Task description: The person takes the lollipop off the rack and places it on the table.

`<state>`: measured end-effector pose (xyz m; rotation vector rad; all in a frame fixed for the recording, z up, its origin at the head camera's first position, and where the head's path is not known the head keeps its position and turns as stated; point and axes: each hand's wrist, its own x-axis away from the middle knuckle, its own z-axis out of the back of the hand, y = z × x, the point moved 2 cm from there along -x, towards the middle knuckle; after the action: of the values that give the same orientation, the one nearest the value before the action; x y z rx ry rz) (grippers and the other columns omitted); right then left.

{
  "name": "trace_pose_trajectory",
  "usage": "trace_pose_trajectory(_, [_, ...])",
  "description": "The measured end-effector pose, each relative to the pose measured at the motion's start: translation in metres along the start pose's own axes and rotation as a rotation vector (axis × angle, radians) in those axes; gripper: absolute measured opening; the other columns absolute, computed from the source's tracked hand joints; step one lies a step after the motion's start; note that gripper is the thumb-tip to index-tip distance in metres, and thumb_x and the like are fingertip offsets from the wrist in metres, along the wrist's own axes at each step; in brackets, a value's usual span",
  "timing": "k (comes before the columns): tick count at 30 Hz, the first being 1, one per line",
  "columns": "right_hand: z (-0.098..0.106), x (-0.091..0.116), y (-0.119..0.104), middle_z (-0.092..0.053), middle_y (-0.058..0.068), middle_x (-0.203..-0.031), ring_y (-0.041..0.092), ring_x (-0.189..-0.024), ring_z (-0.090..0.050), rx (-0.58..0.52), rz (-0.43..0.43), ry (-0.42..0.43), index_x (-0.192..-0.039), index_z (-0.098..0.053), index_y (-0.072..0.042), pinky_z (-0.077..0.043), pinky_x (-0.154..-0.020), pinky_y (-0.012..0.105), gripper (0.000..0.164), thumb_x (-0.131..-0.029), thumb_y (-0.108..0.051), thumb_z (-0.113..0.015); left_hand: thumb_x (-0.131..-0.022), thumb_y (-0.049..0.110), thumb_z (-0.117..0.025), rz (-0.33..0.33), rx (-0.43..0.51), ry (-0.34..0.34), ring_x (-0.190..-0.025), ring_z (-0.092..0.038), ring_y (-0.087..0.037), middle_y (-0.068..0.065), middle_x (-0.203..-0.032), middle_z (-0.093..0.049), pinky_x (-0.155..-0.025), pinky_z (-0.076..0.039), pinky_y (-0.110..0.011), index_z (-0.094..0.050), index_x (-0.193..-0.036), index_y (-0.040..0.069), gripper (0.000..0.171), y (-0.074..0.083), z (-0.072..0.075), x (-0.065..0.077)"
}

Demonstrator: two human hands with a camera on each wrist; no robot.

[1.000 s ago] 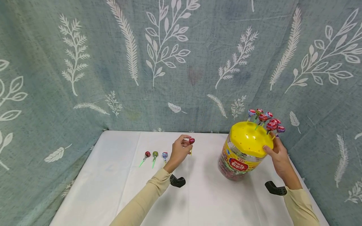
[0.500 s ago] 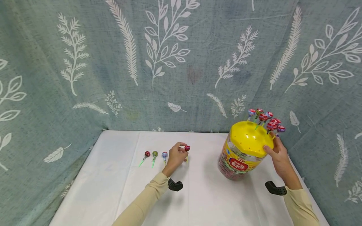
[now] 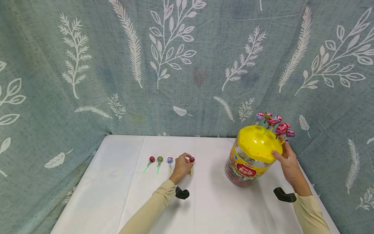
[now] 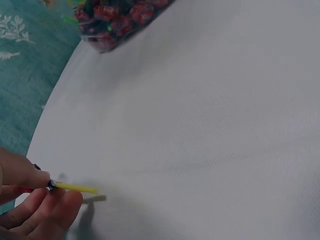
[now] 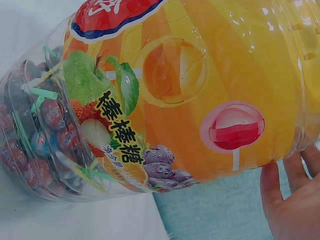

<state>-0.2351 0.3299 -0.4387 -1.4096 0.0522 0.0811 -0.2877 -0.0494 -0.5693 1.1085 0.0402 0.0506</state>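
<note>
My left hand (image 3: pixel 181 166) pinches a red-wrapped lollipop (image 3: pixel 192 159) low over the white table. In the left wrist view its yellow stick (image 4: pixel 75 188) pokes out past the thumb, with a shadow close beneath. My right hand (image 3: pixel 287 162) holds a big clear jar (image 3: pixel 244 169) near the top, the thumb on its yellow lid (image 3: pixel 258 143) and the other fingers behind. Several lollipops (image 3: pixel 273 122) stand in holes along the lid's far right side. Through the jar's wall in the right wrist view, many wrapped lollipops (image 5: pixel 50 150) show below the fruit label.
Left of my left hand lie a dark red lollipop (image 3: pixel 152 159), a green lollipop (image 3: pixel 159 159) and a blue lollipop (image 3: pixel 170 160) in a row. A leaf-patterned curtain (image 3: pixel 198 97) closes off the table's back and sides.
My left hand has come down and slightly left with the red lollipop, nearer the tabletop and the row. The right hand and jar have stayed put.
</note>
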Motion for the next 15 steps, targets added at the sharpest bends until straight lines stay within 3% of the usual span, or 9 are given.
trace_pose_trajectory(5, [-0.0005, 0.0001, 0.0, -0.018, 0.01, -0.155, 0.01, -0.127, -0.035, 0.005, -0.001, -0.003, -0.153, -0.008, -0.023, -0.018, -0.113, 0.039, 0.071, -0.098, -0.02, -0.052, -0.072, -0.008, -0.062, -0.007, -0.003, -0.033, -0.036, -0.055, -0.013, -0.006, -0.061, -0.059, -0.037, -0.041, -0.02, -0.06, -0.101, -0.006, 0.028, -0.0014, -0.0017, 0.0026])
trace_pose_trajectory(9, [0.0, -0.0003, -0.001, -0.018, 0.011, -0.155, 0.006, -0.124, -0.036, 0.001, 0.009, -0.004, -0.153, -0.008, -0.021, -0.018, -0.113, 0.038, 0.07, -0.098, -0.02, -0.051, -0.071, -0.01, -0.062, -0.015, -0.016, -0.024, -0.036, -0.053, -0.011, -0.006, -0.062, -0.057, -0.036, -0.045, -0.022, -0.061, -0.099, -0.007, 0.028, -0.0027, -0.0039, 0.0033])
trace_pose_trajectory(15, [0.0002, -0.0014, -0.0011, -0.018, 0.009, -0.155, 0.013, -0.13, -0.033, -0.013, -0.003, -0.006, -0.153, -0.009, -0.022, -0.012, -0.112, 0.052, 0.071, -0.097, -0.019, -0.053, -0.069, -0.01, -0.063, -0.032, -0.041, 0.012, -0.039, -0.05, -0.009, -0.006, -0.065, -0.055, -0.036, -0.046, -0.023, -0.063, -0.096, -0.007, 0.027, -0.0046, -0.0074, 0.0032])
